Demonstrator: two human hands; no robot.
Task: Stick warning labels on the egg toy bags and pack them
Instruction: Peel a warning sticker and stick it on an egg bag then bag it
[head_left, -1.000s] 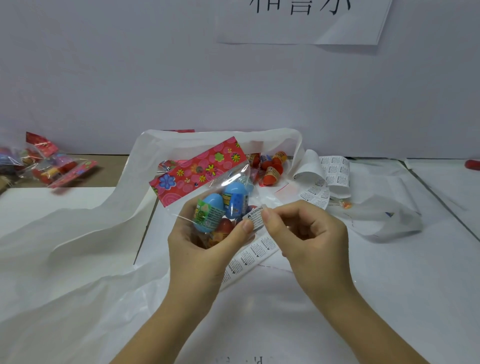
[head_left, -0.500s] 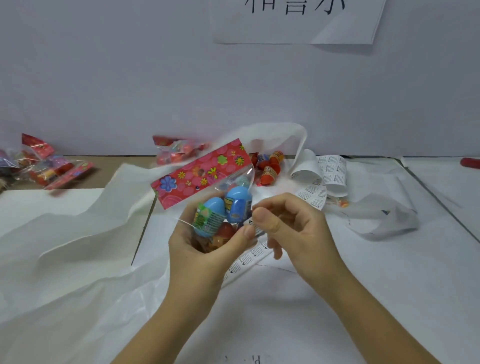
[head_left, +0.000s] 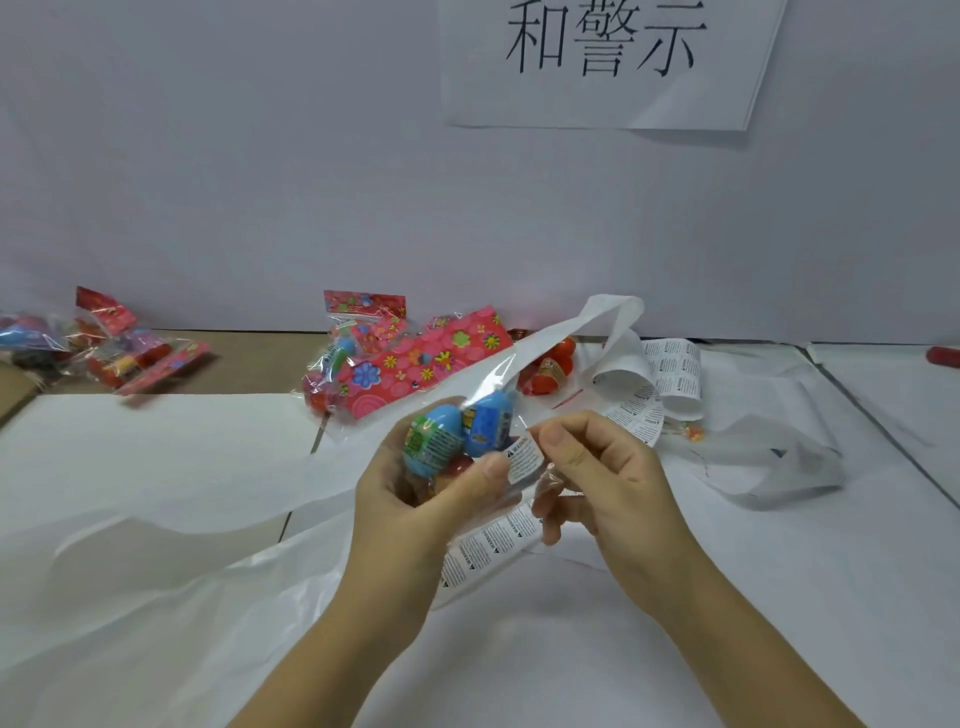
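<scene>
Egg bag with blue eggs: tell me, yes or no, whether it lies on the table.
No, the left hand grips the egg bag above the table while the right hand pinches a label on it.

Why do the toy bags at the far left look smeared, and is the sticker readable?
Head view: the bags at the far left are blurred, perhaps by the wide lens's edge; the sticker on the held bag is sharper, WARNING readable, small print not; light soft, shadows faint.

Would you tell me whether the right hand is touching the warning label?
Touching: the head view shows the thumb of the right hand lying on the warning label at its right edge, no gap.
</scene>
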